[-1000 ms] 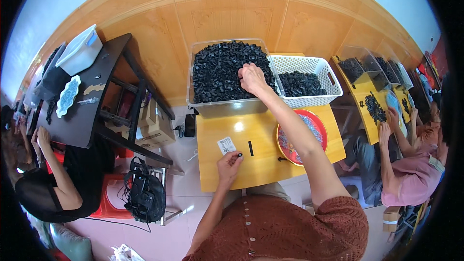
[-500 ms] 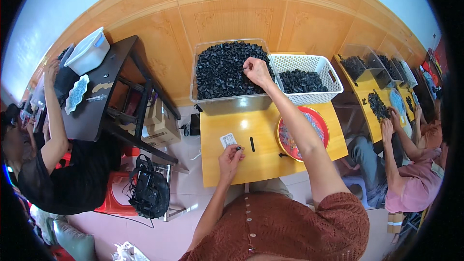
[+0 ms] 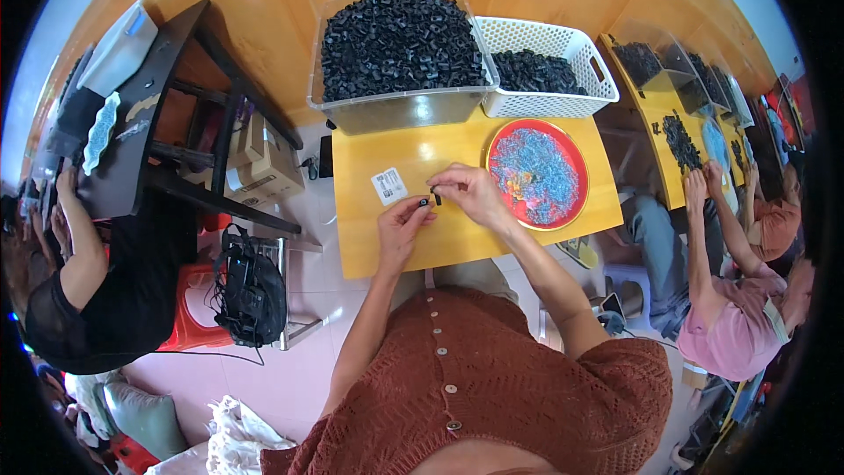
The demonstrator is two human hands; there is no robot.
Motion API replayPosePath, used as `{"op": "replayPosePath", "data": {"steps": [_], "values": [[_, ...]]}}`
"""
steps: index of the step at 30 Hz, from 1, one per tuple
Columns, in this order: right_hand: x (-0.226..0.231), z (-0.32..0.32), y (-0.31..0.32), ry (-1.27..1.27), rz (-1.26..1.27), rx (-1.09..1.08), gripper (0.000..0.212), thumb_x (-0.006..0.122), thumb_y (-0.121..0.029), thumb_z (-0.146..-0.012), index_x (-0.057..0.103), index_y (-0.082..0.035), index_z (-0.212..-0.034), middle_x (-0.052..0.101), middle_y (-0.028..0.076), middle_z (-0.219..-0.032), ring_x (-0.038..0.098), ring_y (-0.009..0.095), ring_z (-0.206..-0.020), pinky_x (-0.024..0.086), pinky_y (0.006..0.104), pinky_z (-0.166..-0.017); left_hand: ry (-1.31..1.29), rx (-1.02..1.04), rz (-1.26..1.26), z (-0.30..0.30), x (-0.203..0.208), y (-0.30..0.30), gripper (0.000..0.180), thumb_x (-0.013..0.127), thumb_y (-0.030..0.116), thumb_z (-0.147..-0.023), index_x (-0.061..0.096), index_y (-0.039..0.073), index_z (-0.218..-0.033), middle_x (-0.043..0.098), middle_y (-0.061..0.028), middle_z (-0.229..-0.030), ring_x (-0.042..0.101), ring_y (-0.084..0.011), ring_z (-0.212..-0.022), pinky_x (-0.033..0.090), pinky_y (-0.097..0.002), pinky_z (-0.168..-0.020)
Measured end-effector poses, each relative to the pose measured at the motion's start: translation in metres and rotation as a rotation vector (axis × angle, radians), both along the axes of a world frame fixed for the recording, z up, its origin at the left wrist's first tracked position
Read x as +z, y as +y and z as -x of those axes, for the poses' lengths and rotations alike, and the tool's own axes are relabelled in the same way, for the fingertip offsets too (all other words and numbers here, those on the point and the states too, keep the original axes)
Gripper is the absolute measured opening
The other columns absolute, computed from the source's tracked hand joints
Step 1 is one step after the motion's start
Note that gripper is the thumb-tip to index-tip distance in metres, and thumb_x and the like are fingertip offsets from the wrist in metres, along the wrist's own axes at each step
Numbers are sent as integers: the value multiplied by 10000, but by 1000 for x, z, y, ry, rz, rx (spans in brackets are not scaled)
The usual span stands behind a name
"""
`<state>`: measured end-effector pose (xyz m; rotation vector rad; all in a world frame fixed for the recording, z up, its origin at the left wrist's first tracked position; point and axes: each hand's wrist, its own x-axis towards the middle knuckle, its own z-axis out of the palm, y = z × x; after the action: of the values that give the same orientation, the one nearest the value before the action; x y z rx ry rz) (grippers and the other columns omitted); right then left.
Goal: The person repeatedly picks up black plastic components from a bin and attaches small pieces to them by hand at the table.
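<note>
Above the near half of the yellow table point(image 3: 369, 242), my two hands have come together. My left hand point(image 3: 403, 227) is closed in a pinch on a small black plastic piece point(image 3: 424, 202) with a round end. My right hand point(image 3: 473, 198) is also pinched, with a dark bit at its fingertips, nearly touching the left one. Just below those fingertips shows a short black strip point(image 3: 438, 199); whether it is held or lies on the table I cannot tell. A white printed card point(image 3: 388, 186) lies beyond my left hand.
A clear bin point(image 3: 409, 105) heaped with black plastic pieces stands at the back, beside a white perforated basket point(image 3: 549, 105) of similar pieces. Right of my hands sits a red round tray point(image 3: 576, 158) of small bluish clear bits. People work at tables on both sides.
My right hand has drawn back from the black pieces in the clear bin to meet my left hand over the table. The view has tilted down, uncovering the red tray.
</note>
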<state>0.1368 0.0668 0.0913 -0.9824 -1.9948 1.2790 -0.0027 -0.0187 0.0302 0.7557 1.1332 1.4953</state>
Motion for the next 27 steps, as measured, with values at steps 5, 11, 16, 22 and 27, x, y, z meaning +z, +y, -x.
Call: {"op": "replayPosePath", "data": {"steps": [5,11,16,22,27], "values": [[-7,-2,-13,-44,-75,7,164,610,-6,-774,646,-9,-934,623,93,-828,607,165,-736,485,268,-653,31,-11,2,-5,-13,-2,185,559,23,-848,590,-48,-1016,633,-94,-905,623,-146,-755,519,-239,-677],[-3,1,-14,-91,-187,53,147,604,-3,-758,632,5,-901,604,131,-795,613,260,-720,481,321,-624,-6,-11,-8,-5,-17,-3,198,578,23,-838,594,-42,-1024,636,-80,-889,621,-134,-740,518,-228,-658],[-4,3,-13,-95,-286,71,114,599,-5,-737,621,9,-848,578,146,-752,590,317,-709,465,365,-620,37,-44,-21,-3,-24,-2,214,574,35,-843,582,-53,-1038,632,-83,-910,619,-136,-754,520,-237,-677],[-4,2,-10,-129,-349,117,71,585,-9,-740,607,8,-806,567,156,-745,576,342,-725,457,395,-631,95,-65,-17,-4,-23,-1,196,571,40,-846,593,-39,-1024,631,-63,-874,610,-117,-737,512,-225,-670],[-1,3,-9,-181,-373,159,61,563,-1,-744,594,12,-795,569,164,-752,571,358,-757,457,408,-654,163,-86,-38,-1,-26,-2,183,573,46,-847,603,-25,-1013,618,-41,-848,587,-103,-710,499,-218,-648]]}}
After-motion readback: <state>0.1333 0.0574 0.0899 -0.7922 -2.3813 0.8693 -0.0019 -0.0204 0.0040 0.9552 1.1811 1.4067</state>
